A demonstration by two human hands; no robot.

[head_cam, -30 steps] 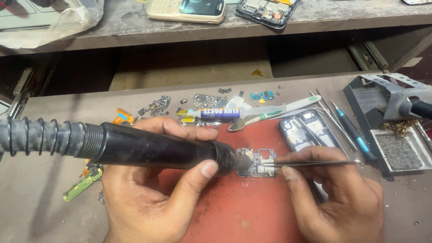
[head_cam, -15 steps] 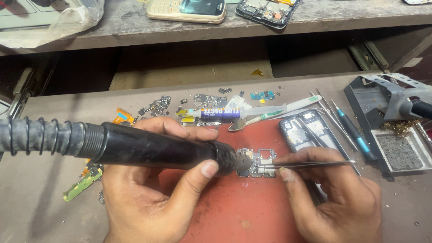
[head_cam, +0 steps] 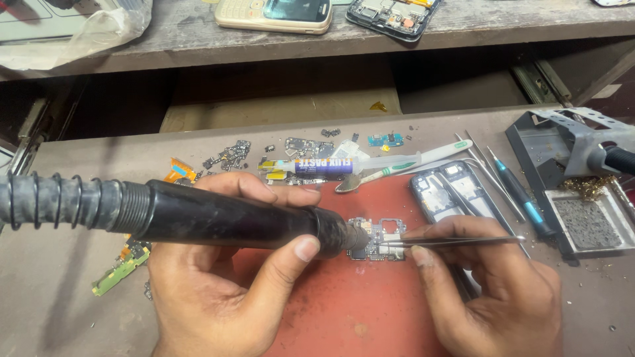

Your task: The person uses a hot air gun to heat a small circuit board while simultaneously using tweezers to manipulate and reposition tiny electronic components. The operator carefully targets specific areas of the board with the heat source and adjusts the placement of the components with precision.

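On the red mat [head_cam: 344, 311], my left hand [head_cam: 218, 291] grips the hot-air wand [head_cam: 218, 215]; right hand [head_cam: 496, 291] fingers pinch tweezers [head_cam: 456, 241] at the circuit board [head_cam: 378, 239], a white flux syringe [head_cam: 344, 164] behind.

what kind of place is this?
Most likely a phone repair bench. The left hand aims a hot-air wand at a small circuit board, the right hand holds tweezers, and an opened phone lies nearby.

Two bare hands [head_cam: 218, 291], no sleeves, no rings

grey bench [head_cam: 53, 277] — red mat [head_cam: 344, 311], flux syringe [head_cam: 344, 165], tweezers [head_cam: 486, 175], phone frame [head_cam: 450, 192].
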